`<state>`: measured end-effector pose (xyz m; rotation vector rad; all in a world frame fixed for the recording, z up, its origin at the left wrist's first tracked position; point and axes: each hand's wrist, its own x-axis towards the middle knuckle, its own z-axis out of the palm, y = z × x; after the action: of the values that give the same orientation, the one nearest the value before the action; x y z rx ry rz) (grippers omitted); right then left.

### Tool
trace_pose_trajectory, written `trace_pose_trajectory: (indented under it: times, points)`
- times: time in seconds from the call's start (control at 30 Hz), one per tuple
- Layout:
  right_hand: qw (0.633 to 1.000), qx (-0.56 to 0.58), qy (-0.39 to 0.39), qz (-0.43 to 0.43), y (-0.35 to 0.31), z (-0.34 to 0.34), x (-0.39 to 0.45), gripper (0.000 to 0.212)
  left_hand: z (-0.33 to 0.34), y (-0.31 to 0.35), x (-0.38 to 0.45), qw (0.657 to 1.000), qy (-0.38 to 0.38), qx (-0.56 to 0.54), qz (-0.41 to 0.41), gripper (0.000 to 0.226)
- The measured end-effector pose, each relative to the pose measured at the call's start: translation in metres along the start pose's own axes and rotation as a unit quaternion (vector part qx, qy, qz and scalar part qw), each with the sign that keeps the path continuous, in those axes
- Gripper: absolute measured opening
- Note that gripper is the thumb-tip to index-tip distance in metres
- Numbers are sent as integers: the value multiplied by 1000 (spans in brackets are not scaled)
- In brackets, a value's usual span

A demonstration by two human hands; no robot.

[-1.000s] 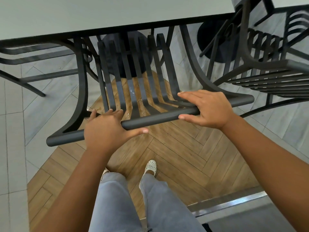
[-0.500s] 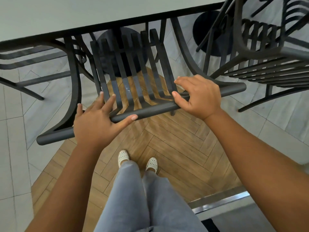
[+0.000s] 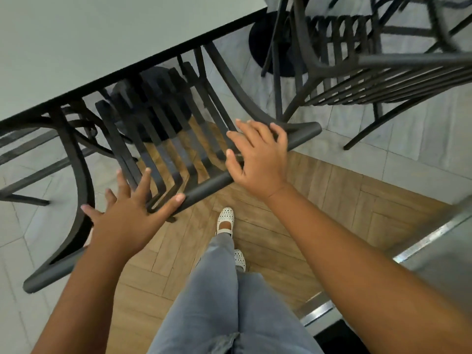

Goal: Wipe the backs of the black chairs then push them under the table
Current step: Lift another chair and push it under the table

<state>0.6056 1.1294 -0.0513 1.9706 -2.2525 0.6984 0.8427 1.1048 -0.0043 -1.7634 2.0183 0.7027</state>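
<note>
The left hand (image 3: 125,215) lies with fingers spread, holding nothing, on the top rail of the black slatted chair (image 3: 163,149). The right hand (image 3: 258,159), fingers loosely spread, rests further along that rail. Beyond both hands, the chair's seat sits under the grey desk (image 3: 102,42).

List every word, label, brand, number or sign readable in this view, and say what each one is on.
None: no readable text shows anywhere. The table, the black chair under both hands, the second chair, the floor and the shoes carry no visible writing, labels or numbers.
</note>
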Motion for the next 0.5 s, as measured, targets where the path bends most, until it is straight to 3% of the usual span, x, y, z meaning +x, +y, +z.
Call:
trace_pose_trajectory:
  times: [0.27, 0.5]
  points:
    - [989, 18, -37, 140, 14, -12, -23, 50, -8, 111, 35, 981, 4, 7, 194, 83]
    - [946, 34, -40, 321, 48, -29, -36, 59, -6, 172, 52, 944, -13, 12, 329, 64]
